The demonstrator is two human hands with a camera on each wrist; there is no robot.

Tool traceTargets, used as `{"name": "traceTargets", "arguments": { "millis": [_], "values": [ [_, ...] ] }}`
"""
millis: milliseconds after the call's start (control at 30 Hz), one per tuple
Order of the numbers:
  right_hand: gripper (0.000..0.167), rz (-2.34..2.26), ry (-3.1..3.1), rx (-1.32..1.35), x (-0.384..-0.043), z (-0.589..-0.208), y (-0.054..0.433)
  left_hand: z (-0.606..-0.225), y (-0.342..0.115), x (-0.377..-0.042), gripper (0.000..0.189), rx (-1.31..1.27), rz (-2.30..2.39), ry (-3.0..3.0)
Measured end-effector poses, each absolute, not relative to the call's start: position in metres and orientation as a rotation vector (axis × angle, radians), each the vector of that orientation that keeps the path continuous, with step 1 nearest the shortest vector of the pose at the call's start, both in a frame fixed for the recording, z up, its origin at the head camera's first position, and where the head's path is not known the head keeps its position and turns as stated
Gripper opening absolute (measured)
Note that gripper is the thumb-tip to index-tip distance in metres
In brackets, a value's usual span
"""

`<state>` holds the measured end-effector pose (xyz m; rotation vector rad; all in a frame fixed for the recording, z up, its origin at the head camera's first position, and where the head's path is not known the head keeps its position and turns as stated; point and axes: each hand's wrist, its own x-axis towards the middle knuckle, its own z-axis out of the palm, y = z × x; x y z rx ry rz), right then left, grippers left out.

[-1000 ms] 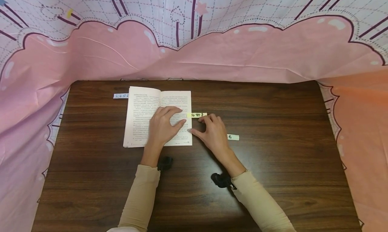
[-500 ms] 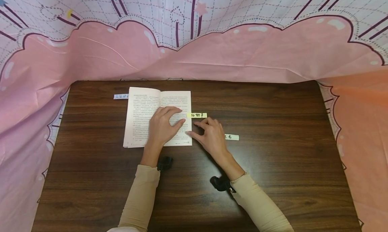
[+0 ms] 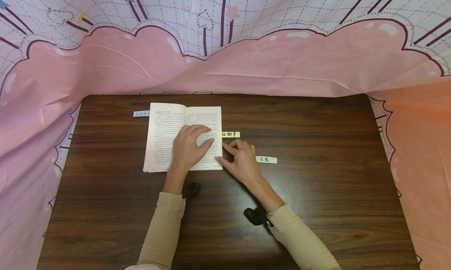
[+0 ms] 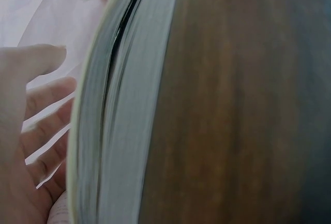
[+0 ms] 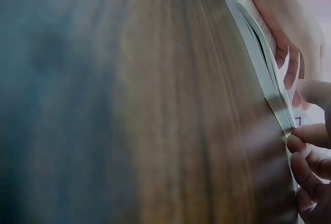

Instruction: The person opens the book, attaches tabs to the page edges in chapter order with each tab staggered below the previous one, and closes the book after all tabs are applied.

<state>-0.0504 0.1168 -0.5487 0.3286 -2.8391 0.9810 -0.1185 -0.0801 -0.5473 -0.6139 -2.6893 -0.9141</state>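
Note:
An open book [image 3: 202, 115] with printed pages lies on the brown table. My left hand [image 3: 188, 146] rests on its pages, thumb and fingers spread apart; in the left wrist view the left hand [image 4: 36, 131] appears beyond the page edges. At the book's right edge is my right hand [image 3: 244, 162]. Its thumb touches the lower right page and its bent index finger touches the edge, with a gap between them, as the right wrist view shows. A yellow sticky tab [image 3: 230, 135] with handwriting sticks out from the right page, just above the right fingers.
A pale green handwritten strip [image 3: 266, 159] lies on the table [image 3: 317, 183] right of my right hand. A blue handwritten strip [image 3: 141, 113] shows past the book's left edge. Pink patterned cloth [image 3: 246, 78] surrounds the table's back and sides.
My right hand has moved off the yellow sticky tab, sliding down and slightly left along the book's edge. More of the green strip shows now. My left hand has stayed in place.

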Motion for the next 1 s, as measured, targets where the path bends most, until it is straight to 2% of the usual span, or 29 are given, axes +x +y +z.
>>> {"name": "traceTargets", "arguments": {
  "millis": [333, 1000],
  "values": [
    [0.057, 0.975, -2.830, 0.359, -0.045, -0.548, 0.113, -0.544, -0.080, -0.119, 0.031, -0.609, -0.927, -2.710],
    [0.051, 1.048, -2.809, 0.364, -0.037, -0.547, 0.110, -0.543, -0.078, -0.118, 0.030, -0.605, -0.939, -2.720]
  ]
}}
